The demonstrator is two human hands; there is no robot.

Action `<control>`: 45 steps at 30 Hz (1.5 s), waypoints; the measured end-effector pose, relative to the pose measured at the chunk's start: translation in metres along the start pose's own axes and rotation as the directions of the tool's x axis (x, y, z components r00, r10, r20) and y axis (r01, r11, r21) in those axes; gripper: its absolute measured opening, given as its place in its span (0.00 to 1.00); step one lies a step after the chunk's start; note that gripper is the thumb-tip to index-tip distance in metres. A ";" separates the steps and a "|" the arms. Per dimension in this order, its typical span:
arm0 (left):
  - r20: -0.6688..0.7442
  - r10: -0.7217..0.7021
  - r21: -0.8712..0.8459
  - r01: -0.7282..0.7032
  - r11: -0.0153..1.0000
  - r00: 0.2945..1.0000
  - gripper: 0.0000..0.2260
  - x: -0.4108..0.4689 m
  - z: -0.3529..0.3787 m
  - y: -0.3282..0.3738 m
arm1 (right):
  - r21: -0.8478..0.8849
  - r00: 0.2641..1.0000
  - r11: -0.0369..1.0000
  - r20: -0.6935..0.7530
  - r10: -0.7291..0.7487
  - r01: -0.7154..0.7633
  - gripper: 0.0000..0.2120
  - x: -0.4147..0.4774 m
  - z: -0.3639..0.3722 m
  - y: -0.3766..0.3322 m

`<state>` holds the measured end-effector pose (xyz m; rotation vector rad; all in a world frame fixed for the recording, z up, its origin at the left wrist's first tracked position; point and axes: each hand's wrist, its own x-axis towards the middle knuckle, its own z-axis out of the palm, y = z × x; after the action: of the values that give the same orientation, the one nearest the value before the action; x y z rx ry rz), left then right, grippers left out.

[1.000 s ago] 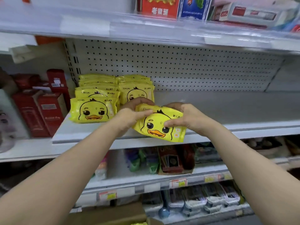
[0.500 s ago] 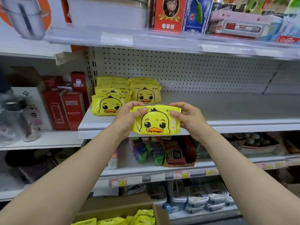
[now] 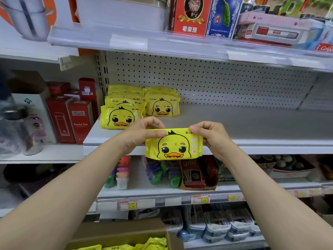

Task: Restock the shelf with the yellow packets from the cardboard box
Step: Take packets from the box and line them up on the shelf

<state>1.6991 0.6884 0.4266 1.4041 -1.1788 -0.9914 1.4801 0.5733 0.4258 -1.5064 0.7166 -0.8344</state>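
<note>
Nearest, below both forearms: an open cardboard box (image 3: 126, 231), with loose yellow packets (image 3: 155, 243) showing inside it at the lower edge of view. Above the box both bare arms reach forward. Left hand (image 3: 138, 136) and right hand (image 3: 214, 139) are apart, each clamped on one end of a single duck-face packet (image 3: 173, 147), fingers curled over its top edge. The packet hangs upright and level between them, duck print towards the camera, in front of the front lip of the grey shelf (image 3: 252, 127); contact with the lip cannot be told. Directly under the hands, one level down: small coloured packs and a tray of card-game boxes (image 3: 193, 173). Beyond and to the left of the left hand: stocked duck packets (image 3: 120, 116) lying in stacks on the shelf, one stack at the front, a second (image 3: 162, 105) just beside it to the right and further back. Further left of the left hand, in the neighbouring bay: red Crystal Cup boxes (image 3: 80, 121), upright. Farthest: white pegboard panel (image 3: 216, 83) behind the stacks, and high above the hands an upper shelf carrying a red portrait box (image 3: 191, 15).
</note>
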 end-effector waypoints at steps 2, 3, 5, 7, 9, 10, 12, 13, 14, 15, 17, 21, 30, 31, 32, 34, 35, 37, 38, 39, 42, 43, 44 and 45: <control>0.022 0.005 -0.004 -0.005 1.000 1.000 0.09 0.004 0.003 0.003 | 0.008 0.999 1.000 0.028 -0.022 0.022 0.05 0.005 0.000 -0.002; 0.011 0.003 -0.015 -0.003 1.000 1.000 0.09 0.007 0.004 0.004 | 0.009 0.999 0.999 0.040 -0.035 0.035 0.05 0.008 0.001 -0.004; -0.030 -0.003 -0.009 0.003 1.000 1.000 0.07 0.012 0.003 0.005 | -0.005 0.997 0.999 0.054 -0.052 0.052 0.05 0.015 0.001 -0.006; -0.052 -0.012 0.046 0.015 0.999 0.999 0.07 0.019 0.000 0.007 | -0.018 0.997 0.998 0.051 -0.056 0.057 0.03 0.023 0.001 -0.005; -0.072 -0.019 0.093 0.026 0.995 0.997 0.05 0.027 -0.003 0.011 | -0.020 0.998 0.998 0.042 -0.052 0.053 0.02 0.030 -0.001 -0.003; -0.091 -0.021 0.105 0.031 0.994 0.996 0.04 0.032 -0.004 0.013 | -0.022 0.998 0.999 0.047 -0.048 0.049 0.02 0.033 -0.001 -0.001; -0.146 -0.014 0.143 0.035 0.989 0.989 0.04 0.041 -0.006 0.017 | -0.033 0.996 0.999 0.081 -0.034 0.037 0.04 0.040 -0.002 0.001; -0.171 -0.005 0.163 0.033 0.986 0.985 0.04 0.046 -0.007 0.017 | -0.059 0.993 0.998 0.112 -0.024 0.031 0.09 0.044 -0.003 0.004; -0.188 0.006 0.173 0.027 0.985 0.982 0.04 0.051 -0.007 0.016 | -0.107 0.989 0.994 0.146 -0.014 0.030 0.16 0.048 -0.004 0.005; -0.196 0.015 0.172 0.019 0.985 0.981 0.04 0.055 -0.008 0.015 | -0.170 0.985 0.985 0.173 -0.003 0.032 0.23 0.052 -0.004 0.008; -0.210 0.034 0.160 0.000 0.987 0.977 0.05 0.064 -0.009 0.014 | -0.270 0.984 0.961 0.177 -0.002 0.051 0.32 0.061 -0.003 0.011; -0.215 0.131 0.239 -0.078 0.968 0.968 0.07 0.082 -0.016 0.021 | -0.227 0.996 0.972 0.080 -0.039 0.056 0.24 0.088 -0.001 0.015; -0.008 0.062 0.800 -0.030 0.600 0.998 0.38 0.135 -0.031 0.033 | -0.190 0.998 0.980 -0.010 -0.065 0.061 0.17 0.150 0.001 0.034; -0.004 0.065 0.820 -0.034 0.572 0.998 0.38 0.141 -0.032 0.032 | -0.172 0.997 0.983 -0.016 -0.070 0.066 0.16 0.153 0.003 0.039; -0.007 0.073 0.832 -0.035 0.554 0.997 0.38 0.148 -0.033 0.031 | -0.155 0.997 0.985 -0.027 -0.075 0.070 0.16 0.157 0.005 0.044; -0.029 0.081 0.835 -0.020 0.549 0.996 0.38 0.161 -0.038 0.033 | -0.149 0.995 0.986 -0.055 -0.086 0.077 0.16 0.165 0.006 0.054; -0.042 0.078 0.836 -0.008 0.549 0.996 0.38 0.166 -0.040 0.034 | -0.173 0.993 0.981 -0.064 -0.098 0.085 0.17 0.170 0.006 0.059; -0.058 0.072 0.841 0.010 0.541 0.996 0.38 0.176 -0.043 0.033 | -0.251 0.991 0.963 -0.069 -0.117 0.096 0.17 0.178 0.007 0.066; -0.067 0.071 0.842 0.019 0.539 0.995 0.38 0.180 -0.045 0.032 | -0.290 0.990 0.952 -0.069 -0.127 0.102 0.16 0.182 0.008 0.069; -0.076 0.071 0.842 0.026 0.539 0.995 0.38 0.184 -0.046 0.031 | -0.337 0.988 0.935 -0.071 -0.139 0.108 0.14 0.185 0.009 0.070; -0.098 0.090 0.839 0.034 0.542 0.991 0.37 0.193 -0.050 0.024 | -0.498 0.981 0.861 -0.091 -0.171 0.104 0.15 0.194 0.012 0.066; -0.106 0.105 0.840 0.033 0.542 0.989 0.37 0.194 -0.052 0.023 | -0.512 0.980 0.854 -0.101 -0.170 0.095 0.16 0.197 0.013 0.066; -0.118 0.119 0.839 0.035 0.542 0.986 0.37 0.196 -0.052 0.021 | -0.520 0.979 0.850 -0.115 -0.168 0.085 0.17 0.200 0.014 0.066; -0.131 0.132 0.838 0.038 0.544 0.983 0.37 0.197 -0.052 0.020 | -0.534 0.977 0.842 -0.131 -0.171 0.075 0.18 0.203 0.015 0.067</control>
<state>1.7831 0.5045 0.4570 2.1381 -1.6418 -0.1681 1.6065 0.4065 0.3788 -2.0064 1.0489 -0.9198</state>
